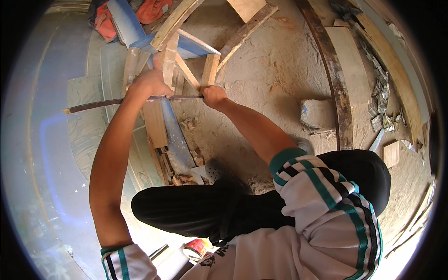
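Note:
A long, thin, dark wooden strip [103,104] lies crosswise in front of me, its left end sticking out well past my left arm. My left hand [150,85] is closed round it near the middle, beside an upright wooden block. At the strip's right end, my right hand [214,97] is closed, its knuckles by the foot of a short wooden post [210,69]. Just beyond both hands stands a rough wooden frame made of bare and blue-painted boards [189,46]. My fingertips are partly hidden.
Wood offcuts [179,178] and a blue-stained board [177,140] lie below the frame. A pale block [318,115] sits on the dusty floor to the right, near a long dark plank [332,70]. Sheets [51,93] fill the left. A red tin [196,249] is near my body.

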`<state>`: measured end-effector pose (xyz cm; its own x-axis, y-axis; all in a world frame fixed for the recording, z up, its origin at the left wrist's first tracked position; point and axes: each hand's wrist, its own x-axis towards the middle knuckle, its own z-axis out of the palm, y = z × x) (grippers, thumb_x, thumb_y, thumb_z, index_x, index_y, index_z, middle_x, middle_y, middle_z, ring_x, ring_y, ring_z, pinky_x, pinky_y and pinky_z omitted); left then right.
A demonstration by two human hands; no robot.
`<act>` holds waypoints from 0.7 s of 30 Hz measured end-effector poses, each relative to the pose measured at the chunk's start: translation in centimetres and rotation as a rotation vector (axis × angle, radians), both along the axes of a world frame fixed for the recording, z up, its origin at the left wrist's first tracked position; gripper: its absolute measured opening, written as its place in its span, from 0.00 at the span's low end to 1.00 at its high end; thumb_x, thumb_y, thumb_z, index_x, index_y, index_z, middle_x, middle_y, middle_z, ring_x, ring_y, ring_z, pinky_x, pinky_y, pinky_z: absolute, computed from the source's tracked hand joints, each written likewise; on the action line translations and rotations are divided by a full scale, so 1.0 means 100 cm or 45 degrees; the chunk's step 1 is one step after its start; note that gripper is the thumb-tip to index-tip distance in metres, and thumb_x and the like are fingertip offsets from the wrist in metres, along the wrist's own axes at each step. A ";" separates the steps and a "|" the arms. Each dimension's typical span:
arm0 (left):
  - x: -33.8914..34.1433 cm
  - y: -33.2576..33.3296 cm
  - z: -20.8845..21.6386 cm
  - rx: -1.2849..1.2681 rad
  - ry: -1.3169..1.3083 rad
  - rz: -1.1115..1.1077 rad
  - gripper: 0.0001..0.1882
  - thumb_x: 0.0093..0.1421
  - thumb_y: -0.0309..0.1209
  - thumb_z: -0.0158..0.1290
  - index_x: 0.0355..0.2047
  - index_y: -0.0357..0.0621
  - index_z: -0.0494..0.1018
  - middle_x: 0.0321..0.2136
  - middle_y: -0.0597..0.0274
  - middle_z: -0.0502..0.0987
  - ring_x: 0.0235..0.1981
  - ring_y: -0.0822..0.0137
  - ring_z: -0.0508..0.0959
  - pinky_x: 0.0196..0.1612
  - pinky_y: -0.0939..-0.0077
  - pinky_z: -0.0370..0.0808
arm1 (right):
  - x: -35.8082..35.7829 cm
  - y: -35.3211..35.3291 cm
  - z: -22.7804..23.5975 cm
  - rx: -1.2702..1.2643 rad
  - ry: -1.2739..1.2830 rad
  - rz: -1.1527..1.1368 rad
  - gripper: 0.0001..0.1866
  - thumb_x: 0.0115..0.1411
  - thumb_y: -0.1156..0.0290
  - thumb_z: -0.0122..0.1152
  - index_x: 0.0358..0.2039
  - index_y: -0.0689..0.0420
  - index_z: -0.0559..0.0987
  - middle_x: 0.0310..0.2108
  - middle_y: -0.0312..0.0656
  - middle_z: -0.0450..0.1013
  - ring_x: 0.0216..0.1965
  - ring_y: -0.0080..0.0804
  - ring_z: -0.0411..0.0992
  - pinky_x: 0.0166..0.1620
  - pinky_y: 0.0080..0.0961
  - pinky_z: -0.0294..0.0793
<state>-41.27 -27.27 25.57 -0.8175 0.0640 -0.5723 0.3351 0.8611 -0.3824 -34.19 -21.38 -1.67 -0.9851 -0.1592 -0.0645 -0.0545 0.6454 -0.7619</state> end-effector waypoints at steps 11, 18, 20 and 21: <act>0.056 -0.002 0.008 0.155 0.421 -0.509 0.45 0.54 0.38 0.63 0.66 0.35 0.53 0.46 0.36 0.77 0.42 0.41 0.79 0.45 0.55 0.78 | -0.005 -0.005 0.002 0.004 -0.051 -0.047 0.10 0.60 0.72 0.55 0.38 0.58 0.83 0.36 0.51 0.80 0.41 0.48 0.80 0.43 0.40 0.81; 0.120 -0.041 0.006 0.412 0.298 0.174 0.28 0.62 0.40 0.59 0.55 0.33 0.68 0.43 0.45 0.80 0.35 0.50 0.82 0.42 0.63 0.78 | -0.005 -0.002 0.002 0.019 -0.046 -0.024 0.11 0.61 0.72 0.53 0.38 0.58 0.83 0.36 0.51 0.80 0.41 0.48 0.80 0.43 0.39 0.81; 0.116 -0.071 -0.014 0.840 0.683 0.283 0.26 0.64 0.38 0.58 0.56 0.33 0.67 0.46 0.46 0.80 0.40 0.54 0.84 0.46 0.64 0.79 | -0.005 -0.004 0.004 -0.017 -0.033 -0.030 0.10 0.60 0.72 0.55 0.38 0.58 0.83 0.36 0.51 0.80 0.41 0.48 0.80 0.43 0.39 0.81; 0.112 -0.076 -0.029 1.161 0.681 0.325 0.27 0.64 0.36 0.59 0.57 0.32 0.67 0.47 0.46 0.80 0.43 0.57 0.83 0.47 0.66 0.78 | -0.005 -0.004 0.003 -0.027 -0.031 -0.036 0.10 0.60 0.72 0.55 0.38 0.58 0.83 0.36 0.51 0.80 0.41 0.48 0.80 0.43 0.39 0.81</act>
<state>-30.03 -34.85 22.71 -0.9962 0.0775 0.0386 0.0864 0.9156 0.3928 -34.74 -21.77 -1.37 -0.9875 -0.1326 -0.0857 -0.0173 0.6303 -0.7761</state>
